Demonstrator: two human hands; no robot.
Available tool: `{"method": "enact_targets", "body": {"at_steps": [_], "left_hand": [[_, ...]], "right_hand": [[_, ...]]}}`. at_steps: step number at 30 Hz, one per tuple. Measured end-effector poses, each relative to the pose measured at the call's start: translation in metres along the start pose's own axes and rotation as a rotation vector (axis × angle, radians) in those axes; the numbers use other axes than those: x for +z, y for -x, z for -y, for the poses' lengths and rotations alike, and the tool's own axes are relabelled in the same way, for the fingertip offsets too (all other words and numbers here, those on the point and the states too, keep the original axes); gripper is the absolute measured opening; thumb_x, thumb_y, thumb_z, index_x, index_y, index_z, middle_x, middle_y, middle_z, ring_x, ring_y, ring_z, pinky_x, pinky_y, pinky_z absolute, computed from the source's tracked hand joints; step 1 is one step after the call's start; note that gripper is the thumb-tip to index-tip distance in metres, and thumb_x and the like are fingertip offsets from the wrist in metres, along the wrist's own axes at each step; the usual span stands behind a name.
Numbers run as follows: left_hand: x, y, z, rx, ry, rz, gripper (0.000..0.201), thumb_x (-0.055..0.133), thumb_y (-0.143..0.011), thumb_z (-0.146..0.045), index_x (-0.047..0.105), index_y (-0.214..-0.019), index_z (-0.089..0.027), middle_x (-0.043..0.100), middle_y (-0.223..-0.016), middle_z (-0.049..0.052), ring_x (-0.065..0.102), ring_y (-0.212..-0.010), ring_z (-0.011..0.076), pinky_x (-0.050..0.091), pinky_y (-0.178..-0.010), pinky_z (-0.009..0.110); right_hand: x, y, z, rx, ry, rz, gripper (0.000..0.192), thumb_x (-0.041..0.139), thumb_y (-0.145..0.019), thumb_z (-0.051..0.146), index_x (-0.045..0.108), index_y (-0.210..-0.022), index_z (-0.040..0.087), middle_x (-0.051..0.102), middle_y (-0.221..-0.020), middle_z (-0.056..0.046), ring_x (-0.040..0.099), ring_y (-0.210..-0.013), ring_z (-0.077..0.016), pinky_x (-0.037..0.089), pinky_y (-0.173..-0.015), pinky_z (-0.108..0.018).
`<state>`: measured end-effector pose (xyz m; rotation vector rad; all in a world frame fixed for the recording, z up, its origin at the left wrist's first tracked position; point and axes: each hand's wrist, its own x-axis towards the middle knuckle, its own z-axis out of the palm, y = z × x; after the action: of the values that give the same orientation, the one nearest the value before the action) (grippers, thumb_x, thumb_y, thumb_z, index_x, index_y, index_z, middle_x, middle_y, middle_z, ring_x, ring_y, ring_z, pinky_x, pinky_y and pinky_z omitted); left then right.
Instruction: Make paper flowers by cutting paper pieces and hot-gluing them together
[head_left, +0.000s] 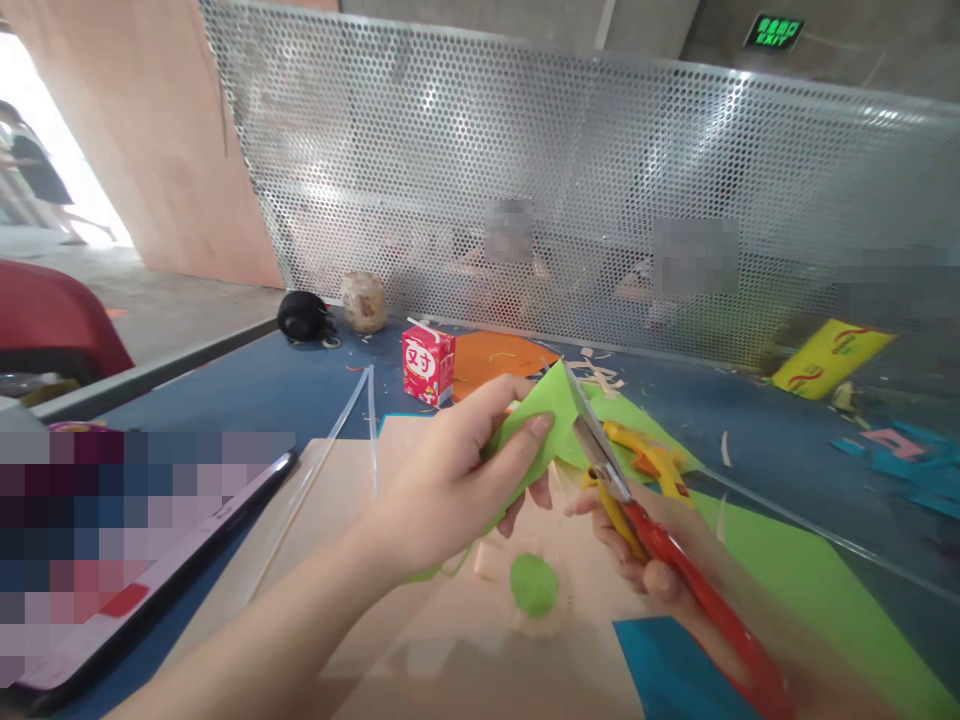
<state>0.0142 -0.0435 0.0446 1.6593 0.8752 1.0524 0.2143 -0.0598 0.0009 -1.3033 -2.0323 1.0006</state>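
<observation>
My left hand point(465, 450) pinches a folded piece of green paper point(536, 425), its thumb pressed on top. In my right hand point(637, 540) is a pair of scissors point(667, 555) with red and yellow handles. Their blades point up and left, parted, right at the paper's edge. Whether they are cutting into it I cannot tell. Below my hands, a round green piece point(534, 584) with a pale fringed rim lies on a light brown sheet point(420, 655). A yellow glue gun point(652, 455) rests just behind the scissors.
A red drink carton point(428, 365) stands behind my left hand near orange paper point(499, 362). A tablet point(150, 590) is at left. Clear sticks point(341, 425), blue paper point(679, 665), a yellow packet point(831, 358) and scraps lie about. A perforated metal screen point(465, 180) borders the far side.
</observation>
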Motion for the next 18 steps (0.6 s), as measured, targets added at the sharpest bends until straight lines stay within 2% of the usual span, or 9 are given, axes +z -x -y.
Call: {"method": "enact_targets", "body": {"at_steps": [7,14,18], "left_hand": [[-0.0001,0.0001,0.0004,0.006,-0.007,-0.007,0.013,0.038,-0.087,-0.032,0.045,-0.086,-0.021,0.054,-0.054,-0.005,0.046,-0.036,0.0053,0.036,-0.034,0.014],[-0.0002,0.0002,0.0001,-0.003,-0.005,-0.001,0.014,0.038,-0.087,-0.033,0.045,-0.086,-0.021,0.055,-0.054,-0.005,0.046,-0.035,0.0056,0.036,-0.034,0.015],[-0.0006,0.0008,0.0,-0.011,-0.013,-0.004,0.014,0.038,-0.086,-0.033,0.045,-0.087,-0.021,0.055,-0.054,-0.005,0.046,-0.036,0.0057,0.035,-0.034,0.015]], "right_hand": [[-0.0061,0.0011,0.0037,-0.012,-0.025,-0.004,0.049,0.044,-0.072,0.065,0.054,-0.096,0.024,0.041,-0.06,0.002,0.04,-0.048,-0.011,0.037,-0.044,-0.023],[-0.0051,0.002,0.0043,-0.041,-0.05,0.033,0.063,0.038,-0.068,0.073,0.051,-0.102,0.021,0.037,-0.058,0.003,0.035,-0.046,-0.0097,0.034,-0.042,-0.021],[-0.0075,0.0049,0.0075,-0.033,-0.041,0.017,0.063,0.037,-0.07,0.072,0.052,-0.103,0.02,0.042,-0.064,0.0,0.04,-0.051,-0.0109,0.036,-0.045,-0.021]]}}
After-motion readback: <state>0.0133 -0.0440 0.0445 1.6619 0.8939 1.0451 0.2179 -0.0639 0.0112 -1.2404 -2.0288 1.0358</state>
